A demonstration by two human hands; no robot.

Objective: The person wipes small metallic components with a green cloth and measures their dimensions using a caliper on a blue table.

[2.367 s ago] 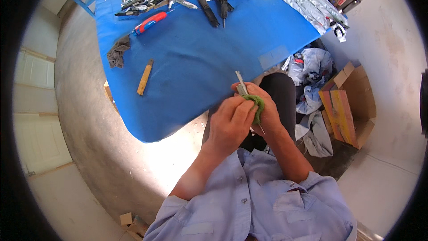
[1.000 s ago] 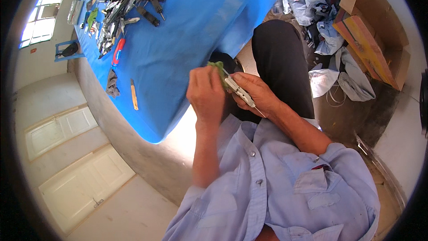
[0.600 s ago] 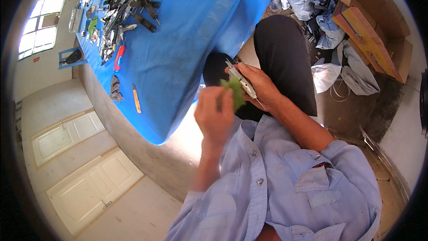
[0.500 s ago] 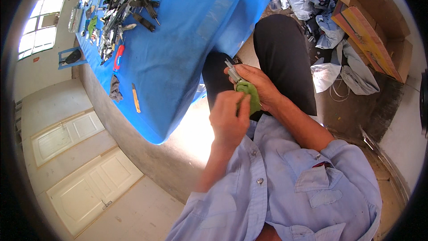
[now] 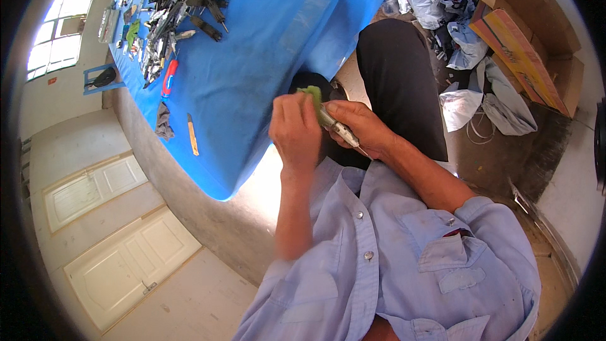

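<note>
Green crumpled cloth [image 5: 313, 97] pinched in left hand [image 5: 295, 127], against the 11-o'clock end of a slim, whitish, metal-looking mechanism [image 5: 344, 132] grasped in right hand [image 5: 362, 126], at 2 o'clock from mid-view. Seems liable to twist from that grasp if snagged by cloth.

Blue-covered table [image 5: 259, 69]: grey cloth [image 5: 164, 122] near edge, wooden-handled tool [image 5: 193, 141] beside it. Open cardboard box [image 5: 514, 63] at right; window [image 5: 60, 33] upper left.
</note>
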